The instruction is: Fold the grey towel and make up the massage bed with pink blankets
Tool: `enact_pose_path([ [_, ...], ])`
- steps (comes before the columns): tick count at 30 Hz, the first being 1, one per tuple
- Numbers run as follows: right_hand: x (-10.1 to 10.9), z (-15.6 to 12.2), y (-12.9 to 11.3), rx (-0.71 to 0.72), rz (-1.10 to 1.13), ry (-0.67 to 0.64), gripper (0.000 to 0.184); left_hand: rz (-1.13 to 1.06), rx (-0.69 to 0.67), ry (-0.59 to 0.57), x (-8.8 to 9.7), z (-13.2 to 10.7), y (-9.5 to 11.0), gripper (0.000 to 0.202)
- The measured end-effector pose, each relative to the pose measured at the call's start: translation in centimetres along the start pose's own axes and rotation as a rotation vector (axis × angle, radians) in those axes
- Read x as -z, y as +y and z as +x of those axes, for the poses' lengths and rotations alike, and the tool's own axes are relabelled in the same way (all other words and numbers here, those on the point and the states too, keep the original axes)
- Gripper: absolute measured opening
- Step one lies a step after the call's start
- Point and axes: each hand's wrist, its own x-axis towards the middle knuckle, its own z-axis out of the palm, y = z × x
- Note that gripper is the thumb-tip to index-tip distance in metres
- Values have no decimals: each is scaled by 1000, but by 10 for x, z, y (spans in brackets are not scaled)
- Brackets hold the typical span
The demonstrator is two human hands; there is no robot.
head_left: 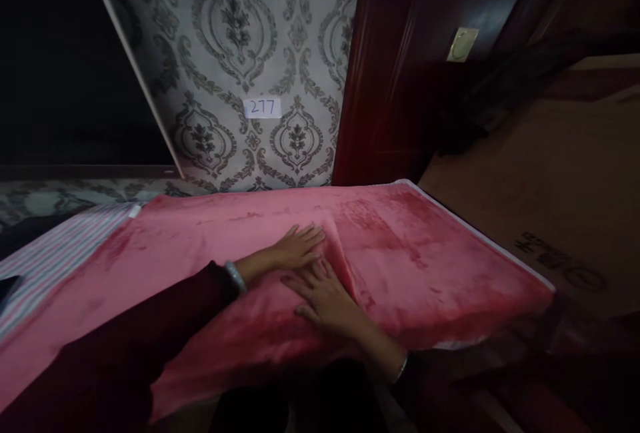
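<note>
A pink plush blanket (410, 253) lies spread over a table-like surface, its right edge bound in white. My left hand (300, 246) rests flat on it near the middle, fingers stretched toward the right. Just in front, my right hand (325, 296) also presses on the cloth, fingers apart and pointing forward and left. The fingertips of the two hands almost meet or touch. Right of them a raised fold runs through the plush. Neither hand grasps anything that I can see.
Striped cloth (75, 233) shows at the left, below a large dark screen (75, 66). A paper label reading 277 (263, 108) is on the patterned wall. At the right stand a dark red door (400, 53) and a big cardboard box (540, 186).
</note>
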Motion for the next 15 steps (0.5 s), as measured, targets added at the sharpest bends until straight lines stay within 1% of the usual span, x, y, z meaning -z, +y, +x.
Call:
enact_pose_path([
  [2,-1,-1,2,-14,11,-8,65,32,-12,-17,-5,25,-19,65],
  [4,-2,-1,4,-25,23,-21,66,34,-14,-12,-7,46,-33,65],
  [8,-4,-2,8,-24,82,-17,65,-43,53,-37,-9,81,-48,66],
  [11,-5,-3,9,-26,161,7,66,-126,98,5,-15,96,-56,68],
  [13,-6,-4,9,-31,191,21,65,-153,107,46,-19,99,-60,69],
  [15,-6,-3,9,-38,187,26,65,-156,110,58,-20,100,-60,70],
])
